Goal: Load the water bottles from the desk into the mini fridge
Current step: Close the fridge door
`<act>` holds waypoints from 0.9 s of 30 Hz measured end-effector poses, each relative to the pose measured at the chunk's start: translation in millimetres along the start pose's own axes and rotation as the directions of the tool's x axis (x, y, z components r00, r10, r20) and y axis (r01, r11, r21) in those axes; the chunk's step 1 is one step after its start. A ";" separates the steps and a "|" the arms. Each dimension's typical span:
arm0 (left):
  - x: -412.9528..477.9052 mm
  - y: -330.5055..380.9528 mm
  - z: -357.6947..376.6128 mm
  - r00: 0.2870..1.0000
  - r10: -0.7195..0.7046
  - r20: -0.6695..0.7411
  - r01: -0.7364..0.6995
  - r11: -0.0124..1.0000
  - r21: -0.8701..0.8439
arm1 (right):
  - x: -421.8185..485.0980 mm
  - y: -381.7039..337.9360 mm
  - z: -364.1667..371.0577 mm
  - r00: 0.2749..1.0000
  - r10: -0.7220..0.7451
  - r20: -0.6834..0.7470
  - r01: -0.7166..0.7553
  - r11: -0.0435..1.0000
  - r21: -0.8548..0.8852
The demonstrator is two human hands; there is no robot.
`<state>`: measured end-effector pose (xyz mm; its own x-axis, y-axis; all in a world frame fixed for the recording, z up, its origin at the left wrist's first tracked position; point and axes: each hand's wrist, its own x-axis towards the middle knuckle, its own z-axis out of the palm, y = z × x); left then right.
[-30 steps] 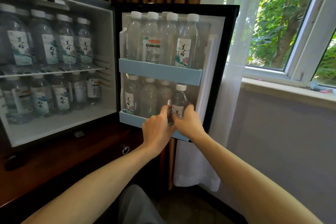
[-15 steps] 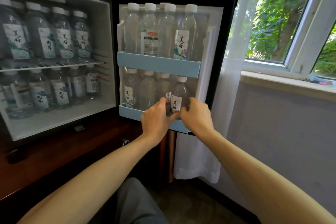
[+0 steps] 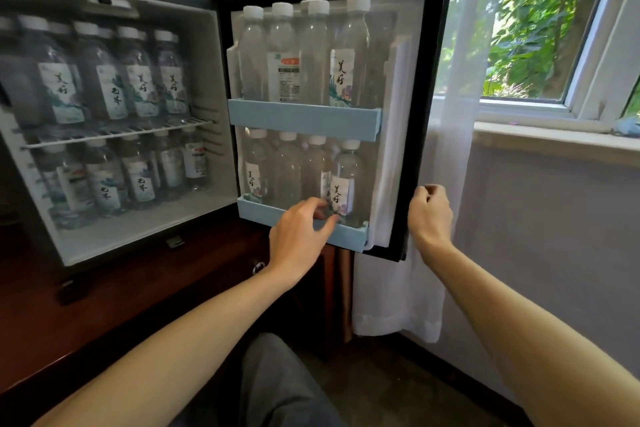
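Atop desk: open fridge, door swung right. Bottles upright, packed on both shelves and both door racks. Left hand relaxed, loosely spread, holding nothing, fingertips touching right-end bottle over lower rack. Right hand curled, low at door's outer edge; hold on it unclear.

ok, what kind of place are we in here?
Probably a hotel room: a mini fridge packed with same-brand water bottles sits in a dark wood cabinet, beside a sheer curtain and a window.
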<state>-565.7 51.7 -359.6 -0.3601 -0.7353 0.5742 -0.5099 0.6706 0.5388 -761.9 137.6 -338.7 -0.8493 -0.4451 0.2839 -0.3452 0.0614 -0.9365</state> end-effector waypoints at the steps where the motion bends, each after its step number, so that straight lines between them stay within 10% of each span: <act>1: -2.2 -2.7 -3.2 1.000 -0.002 -0.004 0.002 1.000 -0.005 | -1.0 2.6 3.4 1.000 0.012 0.001 -0.012 1.000 0.023; 13: -52.9 -35.4 -51.6 0.973 -0.169 -0.157 0.118 0.950 -0.289 | -33.6 12.4 25.4 0.951 -0.291 0.106 0.254 0.928 0.273; 27: -92.9 -75.9 -130.2 0.937 -0.165 -0.309 0.040 0.927 -0.374 | -122.4 -40.0 115.0 0.702 -0.647 0.298 0.479 0.738 0.475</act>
<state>-391.9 81.9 -373.6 -0.0119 -0.7689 0.6393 -0.1946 0.6289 0.7527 -598.2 86.9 -359.7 -0.2534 -0.6184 0.7439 -0.4718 -0.5924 -0.6531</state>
